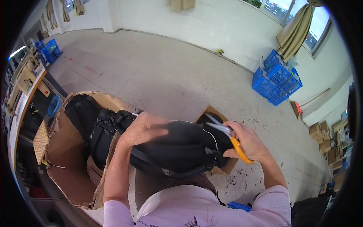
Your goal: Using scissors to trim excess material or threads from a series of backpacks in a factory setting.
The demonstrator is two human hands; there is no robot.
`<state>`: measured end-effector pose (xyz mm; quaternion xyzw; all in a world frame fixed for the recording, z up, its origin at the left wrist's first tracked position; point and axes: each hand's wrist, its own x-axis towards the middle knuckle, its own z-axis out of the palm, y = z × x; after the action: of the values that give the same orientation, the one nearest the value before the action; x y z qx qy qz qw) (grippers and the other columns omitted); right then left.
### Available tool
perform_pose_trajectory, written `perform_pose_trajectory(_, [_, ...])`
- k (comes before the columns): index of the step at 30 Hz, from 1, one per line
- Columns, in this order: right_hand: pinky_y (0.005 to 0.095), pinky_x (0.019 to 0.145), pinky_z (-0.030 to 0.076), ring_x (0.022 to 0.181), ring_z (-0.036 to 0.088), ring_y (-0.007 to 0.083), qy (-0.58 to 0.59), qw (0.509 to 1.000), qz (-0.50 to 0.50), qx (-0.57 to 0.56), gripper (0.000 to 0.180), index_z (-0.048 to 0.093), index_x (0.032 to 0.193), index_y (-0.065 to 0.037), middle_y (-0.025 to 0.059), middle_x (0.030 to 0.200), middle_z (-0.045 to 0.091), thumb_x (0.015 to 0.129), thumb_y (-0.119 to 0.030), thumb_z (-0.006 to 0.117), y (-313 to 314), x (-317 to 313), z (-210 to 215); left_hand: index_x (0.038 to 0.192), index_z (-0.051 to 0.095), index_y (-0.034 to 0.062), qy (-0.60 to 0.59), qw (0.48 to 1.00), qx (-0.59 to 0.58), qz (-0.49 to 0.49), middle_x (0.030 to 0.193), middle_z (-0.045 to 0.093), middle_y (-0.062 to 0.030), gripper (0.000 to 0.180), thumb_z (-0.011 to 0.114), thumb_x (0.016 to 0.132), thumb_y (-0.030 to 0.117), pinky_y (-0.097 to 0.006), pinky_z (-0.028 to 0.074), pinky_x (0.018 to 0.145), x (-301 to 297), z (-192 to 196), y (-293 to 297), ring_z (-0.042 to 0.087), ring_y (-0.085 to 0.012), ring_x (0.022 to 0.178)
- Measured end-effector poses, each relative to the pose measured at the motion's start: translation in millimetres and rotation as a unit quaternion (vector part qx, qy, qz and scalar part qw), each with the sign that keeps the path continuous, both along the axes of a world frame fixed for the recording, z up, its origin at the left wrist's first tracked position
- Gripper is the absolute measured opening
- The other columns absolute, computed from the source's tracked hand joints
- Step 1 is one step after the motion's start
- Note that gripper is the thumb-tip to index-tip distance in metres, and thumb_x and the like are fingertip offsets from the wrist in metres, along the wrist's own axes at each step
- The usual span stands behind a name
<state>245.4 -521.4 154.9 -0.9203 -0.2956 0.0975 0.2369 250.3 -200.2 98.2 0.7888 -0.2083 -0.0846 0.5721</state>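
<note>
A black backpack point(174, 147) lies across my lap, its straps hanging toward me. Over its left end is my left hand point(145, 129), thumb and fingers apart and slightly blurred; nothing shows between them. My right hand point(250, 142) grips a pair of scissors point(239, 149) with orange handles, at the bag's right end. The blades point up and left, parted, above the black fabric. A pale curved line, cord or piping, runs along the bag near them. Whether the left fingertips touch the fabric I cannot tell.
A large open carton point(70, 151) with several black bags stands at my left. Behind the backpack is a smaller carton point(204, 112) holding something black. Dark scraps litter the floor point(242, 178) at right. Blue crates point(278, 81) stand by the wall; a sewing table point(28, 92) is far left.
</note>
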Motion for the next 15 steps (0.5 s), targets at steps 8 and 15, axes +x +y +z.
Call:
perform_pose_trajectory(8, [0.0391,0.071,0.043,0.085,0.053,0.0309,-0.077,0.992,0.024,-0.102,0.073,0.044,0.114,-0.004,0.0165,0.089,0.052,0.064,-0.051,0.072,8.0,-7.0,-7.9,0.091,0.063,0.0031,-0.033,0.997,0.062,0.016,0.069,0.06,-0.0147,0.024,0.064,0.068,0.008,-0.029,0.045,0.061,0.3,-6.9,-16.0,0.054,-0.0221,0.058])
perform_pose_trajectory(15, [0.036,0.057,0.045,0.068,0.056,0.0288,-0.172,0.98,0.048,-0.092,0.06,0.048,0.103,-0.002,0.0139,0.073,0.054,0.068,-0.046,0.07,4.5,-1.4,-20.6,0.1,0.063,-0.0002,-0.018,0.994,0.104,0.019,0.084,0.068,-0.0076,0.025,0.064,0.075,0.001,-0.022,0.046,0.072,-2.4,-3.3,-18.4,0.057,-0.0063,0.075])
